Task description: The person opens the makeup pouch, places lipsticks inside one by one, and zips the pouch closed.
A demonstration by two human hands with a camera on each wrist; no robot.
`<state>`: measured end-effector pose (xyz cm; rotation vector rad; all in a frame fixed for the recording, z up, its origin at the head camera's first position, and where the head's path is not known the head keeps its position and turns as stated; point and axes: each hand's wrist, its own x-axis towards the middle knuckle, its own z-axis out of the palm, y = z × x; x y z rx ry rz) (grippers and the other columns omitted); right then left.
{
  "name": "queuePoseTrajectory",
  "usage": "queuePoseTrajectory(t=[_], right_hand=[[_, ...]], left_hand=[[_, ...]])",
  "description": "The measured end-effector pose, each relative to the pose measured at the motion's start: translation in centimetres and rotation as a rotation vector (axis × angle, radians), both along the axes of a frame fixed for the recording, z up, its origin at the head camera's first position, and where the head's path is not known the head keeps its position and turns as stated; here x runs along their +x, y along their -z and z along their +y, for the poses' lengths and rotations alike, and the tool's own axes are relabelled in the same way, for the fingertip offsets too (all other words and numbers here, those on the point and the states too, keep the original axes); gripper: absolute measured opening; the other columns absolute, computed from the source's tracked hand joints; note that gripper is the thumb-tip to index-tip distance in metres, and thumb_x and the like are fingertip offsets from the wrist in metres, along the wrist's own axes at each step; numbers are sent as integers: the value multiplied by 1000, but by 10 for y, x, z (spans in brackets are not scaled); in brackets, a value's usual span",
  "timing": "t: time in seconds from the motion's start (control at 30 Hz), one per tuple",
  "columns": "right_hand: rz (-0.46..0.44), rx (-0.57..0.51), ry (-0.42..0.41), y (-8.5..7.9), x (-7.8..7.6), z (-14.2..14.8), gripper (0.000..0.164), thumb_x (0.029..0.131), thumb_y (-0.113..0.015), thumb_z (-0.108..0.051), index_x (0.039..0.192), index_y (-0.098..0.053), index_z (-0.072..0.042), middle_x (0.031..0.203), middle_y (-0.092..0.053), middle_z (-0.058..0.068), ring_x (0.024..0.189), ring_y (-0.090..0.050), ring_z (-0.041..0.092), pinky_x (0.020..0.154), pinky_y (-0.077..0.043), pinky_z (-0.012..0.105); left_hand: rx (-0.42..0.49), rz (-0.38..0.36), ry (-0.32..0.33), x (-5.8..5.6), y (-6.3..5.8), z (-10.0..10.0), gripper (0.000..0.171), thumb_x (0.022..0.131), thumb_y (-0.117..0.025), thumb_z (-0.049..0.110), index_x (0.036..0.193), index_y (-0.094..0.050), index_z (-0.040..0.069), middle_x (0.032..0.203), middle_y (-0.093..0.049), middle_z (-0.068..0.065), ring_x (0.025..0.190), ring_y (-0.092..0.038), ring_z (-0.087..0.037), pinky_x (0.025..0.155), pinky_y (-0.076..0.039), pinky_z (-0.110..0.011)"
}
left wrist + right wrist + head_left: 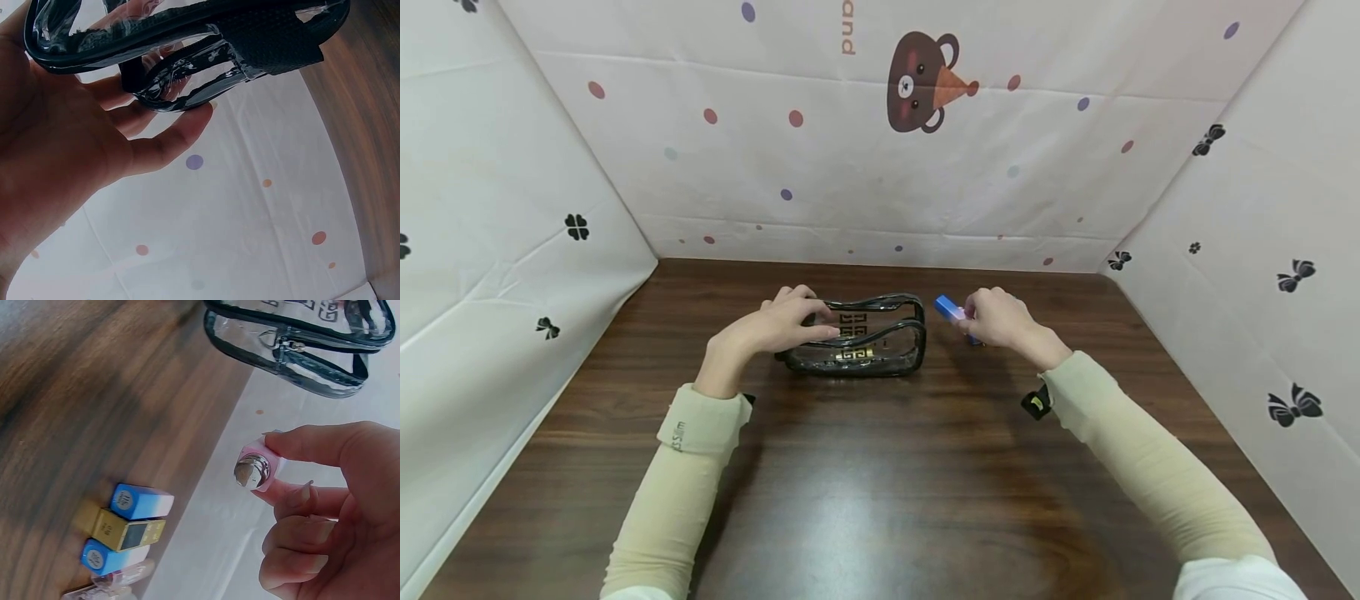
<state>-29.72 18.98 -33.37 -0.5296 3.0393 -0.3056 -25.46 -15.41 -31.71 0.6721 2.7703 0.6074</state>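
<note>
A clear pouch [880,365] with black trim and gold lettering stands on the table, its zipped top parted. My left hand [778,323] holds its left end; in the left wrist view the thumb [169,144] lies at the black trim and the other fingers show through the clear plastic. To the right of the pouch, my right hand [1000,318] pinches a small pink tube with a shiny silver end [253,470] between thumb and forefinger. The remaining fingers curl toward the palm. Whether it is a lipstick, I cannot tell.
Beside the right hand lie small boxes: a blue-and-white box [142,501], a gold box [128,530] and another blue-and-white box [112,557]. A pinkish clear item [128,573] adjoins them. White printed sheets [880,167] wall the dark wooden table [865,467] at back and sides.
</note>
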Motion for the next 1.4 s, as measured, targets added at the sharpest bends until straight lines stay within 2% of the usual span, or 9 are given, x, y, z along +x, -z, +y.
queuePoseTrajectory(t=[0.33, 0.6, 0.87, 1.1, 1.4], right_hand=[[19, -39, -15, -14, 5, -6, 25, 90, -65, -30, 88, -70, -6, 68, -65, 6, 53, -50, 13, 47, -35, 27], [35, -52, -51, -24, 9, -10, 26, 90, -65, -31, 90, -71, -5, 72, -67, 6, 55, -53, 14, 50, -39, 28], [38, -51, -78, -36, 13, -15, 27, 91, -64, -31, 96, -70, -5, 71, -68, 5, 54, -53, 14, 49, -38, 28], [41, -70, -114, -44, 16, -25, 28, 91, -64, -30, 99, -70, -4, 79, -71, 6, 57, -58, 13, 52, -43, 28], [82, -81, -197, -49, 19, -42, 27, 90, -68, -28, 99, -70, -3, 75, -67, 6, 58, -50, 13, 52, -37, 26]], left_hand=[[-7, 9, 7, -2, 2, 0, 46, 96, -56, 42, 130, -59, 12, 140, -42, -16, 131, -33, -36, 101, -29, -63], [-1, -5, -2, 0, 2, 0, 46, 96, -56, 43, 129, -59, 12, 140, -42, -15, 131, -33, -35, 103, -29, -63], [-4, 1, 2, -1, 2, 0, 45, 96, -56, 42, 129, -59, 12, 140, -41, -15, 131, -33, -36, 102, -29, -63], [-6, -3, 0, 0, 1, 0, 45, 96, -56, 42, 129, -59, 12, 141, -41, -15, 132, -32, -36, 103, -28, -63], [-3, 4, 4, 0, 1, 0, 45, 96, -56, 42, 129, -59, 12, 141, -41, -15, 131, -32, -36, 101, -29, -62]])
